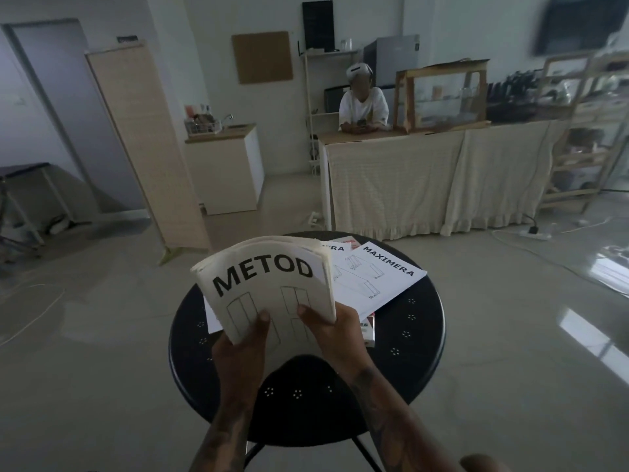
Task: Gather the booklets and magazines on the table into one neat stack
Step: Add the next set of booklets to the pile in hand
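Observation:
A thick white bundle of booklets with METOD on the top cover (269, 284) is held tilted above the round black table (415, 332). My left hand (243, 349) grips its lower left edge, thumb on the cover. My right hand (332, 330) grips its lower right corner. Behind the bundle two white MAXIMERA booklets lie overlapped on the table, one on the right (384, 281) and one partly hidden (335, 253). A red-and-white magazine (369, 330) peeks out beneath them beside my right hand, and another red edge (350, 240) shows at the far side.
The table is small, with perforated dot patterns and thin legs on a shiny grey floor. A person sits behind a cloth-draped counter (408, 178) farther back. A folding screen (146, 148) stands at left. Cables and a power strip (539, 235) lie on the floor at right.

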